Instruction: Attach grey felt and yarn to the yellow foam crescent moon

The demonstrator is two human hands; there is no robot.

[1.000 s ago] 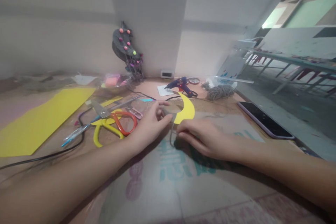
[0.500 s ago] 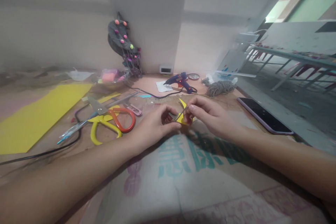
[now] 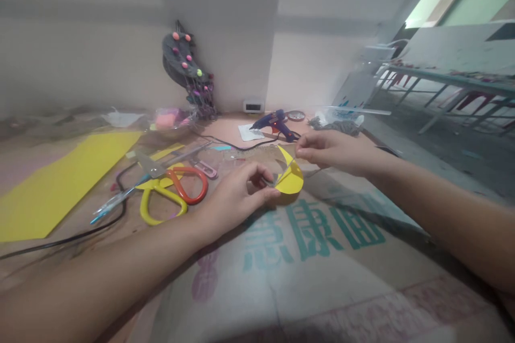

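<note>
My left hand pinches the near end of a thin grey string just in front of a yellow crescent-shaped paper piece. My right hand is closed in a pinch on the string's far end, raised to the right above the crescent. The string runs taut between the two hands. Both hands hover over a printed cardboard sheet with green characters.
Yellow and orange scissors, a pen and a black cable lie at left beside a yellow sheet. A blue glue gun, a twine bundle and a dark ornament with coloured beads stand at the back.
My right hand has risen from the cardboard and moved right and away, drawing the string taut. My left hand stayed near the crescent. The phone at right is now hidden behind my right arm.
</note>
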